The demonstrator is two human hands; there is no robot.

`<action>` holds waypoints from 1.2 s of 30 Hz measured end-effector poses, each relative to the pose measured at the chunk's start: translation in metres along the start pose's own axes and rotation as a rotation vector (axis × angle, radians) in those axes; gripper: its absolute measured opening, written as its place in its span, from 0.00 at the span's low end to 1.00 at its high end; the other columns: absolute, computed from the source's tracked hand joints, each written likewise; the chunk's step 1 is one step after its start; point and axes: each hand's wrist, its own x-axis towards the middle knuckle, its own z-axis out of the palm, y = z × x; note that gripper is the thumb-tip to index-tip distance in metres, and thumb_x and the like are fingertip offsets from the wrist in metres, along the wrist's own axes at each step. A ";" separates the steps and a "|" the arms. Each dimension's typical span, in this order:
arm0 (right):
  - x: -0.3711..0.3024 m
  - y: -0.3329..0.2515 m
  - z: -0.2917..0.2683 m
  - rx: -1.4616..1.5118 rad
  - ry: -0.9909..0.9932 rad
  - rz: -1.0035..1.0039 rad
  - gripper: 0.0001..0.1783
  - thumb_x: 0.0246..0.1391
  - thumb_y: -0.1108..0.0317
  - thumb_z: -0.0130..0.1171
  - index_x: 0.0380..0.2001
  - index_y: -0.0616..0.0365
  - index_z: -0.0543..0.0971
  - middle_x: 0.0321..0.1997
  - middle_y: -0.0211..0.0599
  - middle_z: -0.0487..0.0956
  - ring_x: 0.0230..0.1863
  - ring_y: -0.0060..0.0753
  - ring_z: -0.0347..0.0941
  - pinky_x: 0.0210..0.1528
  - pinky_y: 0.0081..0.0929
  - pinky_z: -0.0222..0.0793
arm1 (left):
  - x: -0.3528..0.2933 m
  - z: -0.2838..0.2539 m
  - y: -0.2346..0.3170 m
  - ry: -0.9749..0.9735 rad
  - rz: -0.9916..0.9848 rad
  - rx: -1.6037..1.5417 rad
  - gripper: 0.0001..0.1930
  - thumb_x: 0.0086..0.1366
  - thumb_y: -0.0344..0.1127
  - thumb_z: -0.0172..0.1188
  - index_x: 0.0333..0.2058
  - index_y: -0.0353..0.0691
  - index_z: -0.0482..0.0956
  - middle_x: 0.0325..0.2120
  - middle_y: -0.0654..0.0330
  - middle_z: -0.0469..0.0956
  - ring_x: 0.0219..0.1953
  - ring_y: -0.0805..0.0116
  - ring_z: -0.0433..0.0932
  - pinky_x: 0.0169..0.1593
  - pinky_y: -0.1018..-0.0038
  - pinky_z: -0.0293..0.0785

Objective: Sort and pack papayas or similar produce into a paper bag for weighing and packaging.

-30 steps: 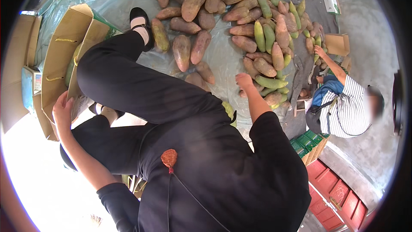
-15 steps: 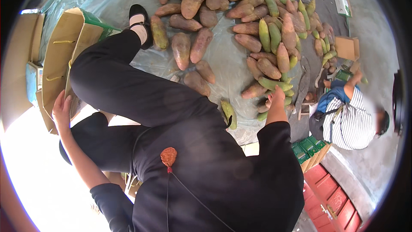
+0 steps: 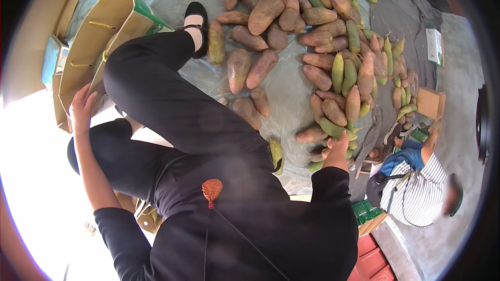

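My left hand (image 3: 82,106) is at the near edge of an open cardboard gift box (image 3: 88,47) with yellow cord handles, its fingers stretched out and slightly apart against the box. On the right my right hand (image 3: 337,150) is closed around the near end of a long green vegetable (image 3: 330,127) in the pile. Around it lie several large brownish-pink vegetables (image 3: 334,112) and other green ones (image 3: 349,76) of the same long, thick shape. Fingertips of my right hand are partly hidden behind the vegetable.
Clear plastic sheeting (image 3: 284,104) lies under the pile. My shod foot (image 3: 196,30) rests beside the vegetables. Another person in a striped shirt (image 3: 411,192) bends at the right, near an open carton (image 3: 431,103). Green boxes (image 3: 365,211) and a red door (image 3: 372,257) are lower right.
The view has shifted, so the pile and my foot appear lower and farther right. My right hand stays at the green vegetable. My left hand remains by the gift box.
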 end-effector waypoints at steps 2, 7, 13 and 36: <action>0.022 -0.008 -0.013 -0.040 -0.091 -0.020 0.30 0.48 0.42 0.56 0.52 0.40 0.68 0.56 0.20 0.65 0.59 0.28 0.55 0.49 0.39 0.57 | 0.002 0.007 0.006 0.001 0.034 0.036 0.16 0.57 0.32 0.60 0.45 0.36 0.76 0.40 0.57 0.78 0.44 0.69 0.76 0.49 0.75 0.69; 0.030 0.007 -0.005 -0.051 -0.174 0.007 0.25 0.47 0.44 0.59 0.47 0.40 0.70 0.51 0.21 0.70 0.52 0.31 0.62 0.46 0.40 0.59 | 0.000 0.005 0.009 0.065 0.117 0.097 0.16 0.55 0.34 0.62 0.43 0.37 0.77 0.36 0.56 0.78 0.40 0.64 0.78 0.46 0.72 0.71; 0.024 0.022 0.023 0.033 0.042 0.130 0.25 0.40 0.52 0.67 0.43 0.46 0.74 0.46 0.25 0.74 0.47 0.36 0.68 0.40 0.37 0.66 | -0.007 0.001 0.018 0.058 0.125 0.177 0.15 0.54 0.38 0.63 0.41 0.40 0.79 0.33 0.57 0.77 0.37 0.61 0.78 0.42 0.71 0.71; -0.349 0.087 0.222 -0.522 -1.126 -1.078 0.34 0.43 0.84 0.58 0.56 0.64 0.62 0.53 0.41 0.69 0.52 0.36 0.68 0.54 0.31 0.66 | -0.007 -0.013 0.019 0.084 0.116 0.053 0.09 0.55 0.35 0.57 0.33 0.40 0.81 0.31 0.55 0.78 0.36 0.55 0.76 0.43 0.65 0.72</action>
